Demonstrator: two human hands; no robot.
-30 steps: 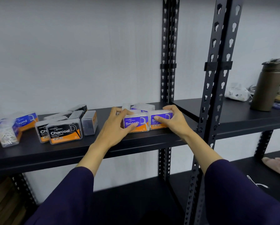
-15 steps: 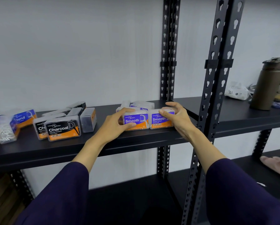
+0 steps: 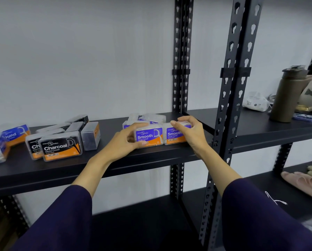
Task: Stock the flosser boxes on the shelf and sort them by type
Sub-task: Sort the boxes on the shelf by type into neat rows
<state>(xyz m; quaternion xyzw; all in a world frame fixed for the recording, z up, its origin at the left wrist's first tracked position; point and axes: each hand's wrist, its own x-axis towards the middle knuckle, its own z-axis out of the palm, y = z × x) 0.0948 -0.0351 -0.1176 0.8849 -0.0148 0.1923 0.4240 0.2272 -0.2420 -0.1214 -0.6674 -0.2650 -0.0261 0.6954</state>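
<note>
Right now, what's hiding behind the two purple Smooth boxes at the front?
Behind the front Smooth boxes sit more clear flosser boxes, some with purple labels. How many there are is unclear: the front boxes and the left hand cover part of them.

Left hand (image 3: 123, 142) grips one Smooth box (image 3: 149, 135); right hand (image 3: 192, 132) grips second Smooth box (image 3: 174, 135) touching it, near shelf (image 3: 151, 156) front edge. Charcoal boxes (image 3: 61, 148) toward left.

- Left sleeve (image 3: 61, 218): dark purple cloth, plain and loose, ending partway up the forearm.
- Right sleeve (image 3: 263, 214): the same dark purple, wide at the cuff.
- Left hand (image 3: 120, 142) and right hand (image 3: 193, 133): bare, no rings, watch or gloves visible.
</note>
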